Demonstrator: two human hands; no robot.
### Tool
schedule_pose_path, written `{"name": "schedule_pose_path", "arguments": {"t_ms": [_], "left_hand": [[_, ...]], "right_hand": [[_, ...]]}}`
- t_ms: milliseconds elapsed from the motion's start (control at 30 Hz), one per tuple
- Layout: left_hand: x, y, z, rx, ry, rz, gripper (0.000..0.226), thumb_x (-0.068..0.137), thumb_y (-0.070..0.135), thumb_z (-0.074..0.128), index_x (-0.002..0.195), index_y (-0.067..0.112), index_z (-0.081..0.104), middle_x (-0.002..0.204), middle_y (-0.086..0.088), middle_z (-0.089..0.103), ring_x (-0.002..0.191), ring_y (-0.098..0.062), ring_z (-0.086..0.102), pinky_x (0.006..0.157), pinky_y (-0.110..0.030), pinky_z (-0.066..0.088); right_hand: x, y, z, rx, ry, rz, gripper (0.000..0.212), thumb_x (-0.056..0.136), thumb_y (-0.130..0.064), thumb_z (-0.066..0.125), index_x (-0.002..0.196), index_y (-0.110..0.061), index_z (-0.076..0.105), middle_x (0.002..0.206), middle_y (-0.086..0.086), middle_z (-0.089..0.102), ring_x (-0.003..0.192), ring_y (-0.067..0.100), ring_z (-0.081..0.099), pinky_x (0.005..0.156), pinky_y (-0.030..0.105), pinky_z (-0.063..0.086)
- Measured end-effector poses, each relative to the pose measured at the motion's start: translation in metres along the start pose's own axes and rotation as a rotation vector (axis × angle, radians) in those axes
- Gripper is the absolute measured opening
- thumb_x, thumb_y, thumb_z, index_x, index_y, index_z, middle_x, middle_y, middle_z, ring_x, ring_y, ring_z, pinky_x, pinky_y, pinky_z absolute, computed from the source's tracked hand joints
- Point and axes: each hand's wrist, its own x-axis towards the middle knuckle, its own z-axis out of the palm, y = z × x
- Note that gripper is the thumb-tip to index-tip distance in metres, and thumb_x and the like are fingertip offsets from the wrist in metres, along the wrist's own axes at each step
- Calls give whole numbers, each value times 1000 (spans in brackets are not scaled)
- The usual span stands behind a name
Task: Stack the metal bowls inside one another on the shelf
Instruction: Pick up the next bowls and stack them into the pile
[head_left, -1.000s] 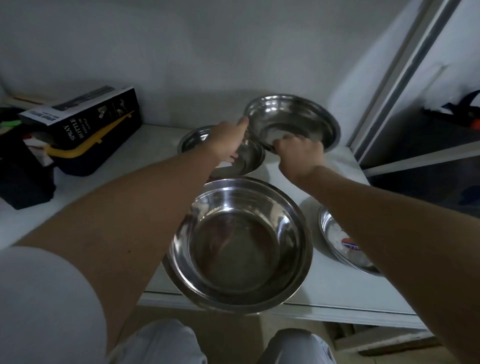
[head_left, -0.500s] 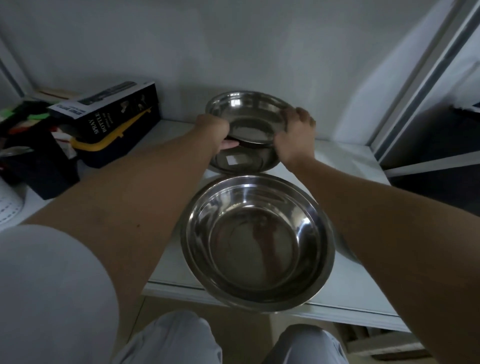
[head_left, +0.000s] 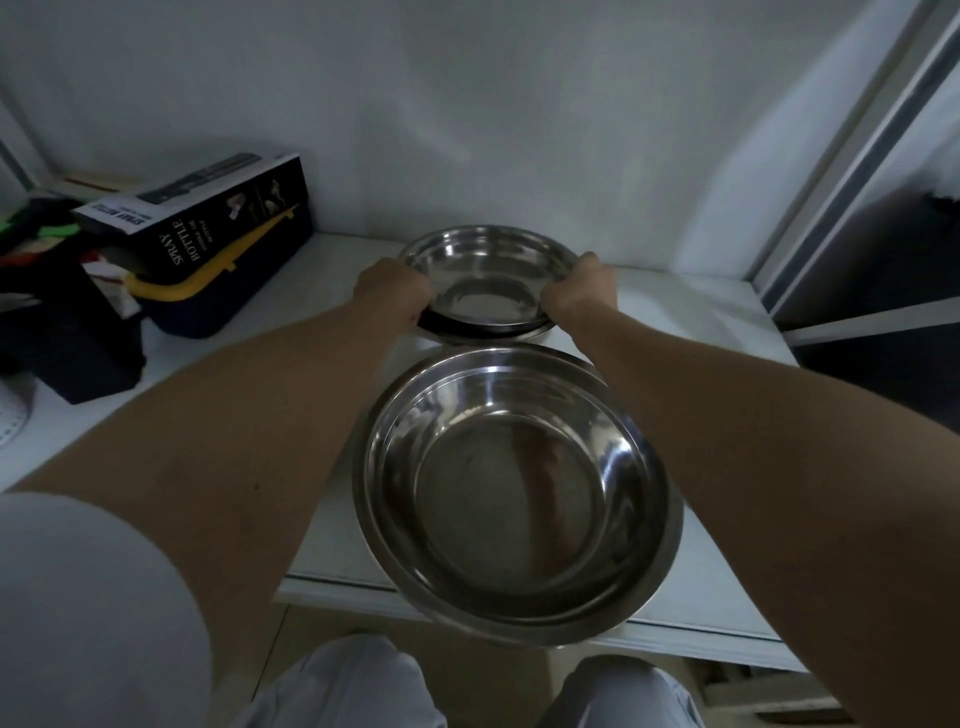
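A small shiny metal bowl (head_left: 485, 278) sits at the back of the white shelf (head_left: 691, 312), nested in another bowl whose dark rim (head_left: 483, 331) shows beneath it. My left hand (head_left: 392, 288) grips the small bowl's left rim and my right hand (head_left: 582, 291) grips its right rim. A large metal bowl (head_left: 514, 488) stands at the shelf's front edge, between my forearms, overhanging the edge a little.
A black box marked SPRAY BOTTLE (head_left: 208, 213) leans on a dark blue case with a yellow handle (head_left: 208, 291) at the back left. More dark clutter (head_left: 62, 332) lies further left. A metal door frame (head_left: 852, 156) bounds the shelf on the right.
Both hands carried the small bowl from the back right to the centre and lowered it into the bowl behind the large one. The camera view has swung right to left.
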Motion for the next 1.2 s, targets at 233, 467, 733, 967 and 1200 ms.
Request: {"name": "schedule_pose_path", "arguments": {"t_ms": [233,467,733,967,1200], "left_hand": [[-6,-21,5,468,116,114,39,97,22,43,122,0,62,127,-20,62,118,-36,59,92,-39,48],[0,-13,6,286,40,117,40,92,10,53,128,-8,57,132,-23,59,123,-36,57,102,-37,48],[-19,8,-18,142,132,154,38,90,9,54,125,-6,60,129,-24,61,123,-37,56,100,-38,46],[-87,15,-59,167,117,206,35,96,16,51,124,-3,58,124,-21,62,114,-37,60,79,-35,46],[-151,-3,-80,259,-108,231,31,96,14,44,115,-3,61,100,-21,61,83,-33,63,50,-29,43]], "right_hand": [[-5,6,11,-90,-123,-33,60,89,-8,58,144,-5,35,140,17,42,124,34,50,105,37,42],[5,8,8,-27,-107,9,38,91,-5,54,129,-2,50,111,13,59,99,28,59,80,27,45],[-6,-7,-16,29,2,-1,44,87,-10,54,129,-2,45,129,19,48,95,30,56,84,35,52],[-55,-16,-58,-1,65,-15,45,90,-14,49,133,-1,41,133,21,49,119,38,53,100,46,47],[-119,4,-83,-179,25,-67,38,90,-22,56,120,1,61,127,23,61,119,38,57,97,38,46]]}}
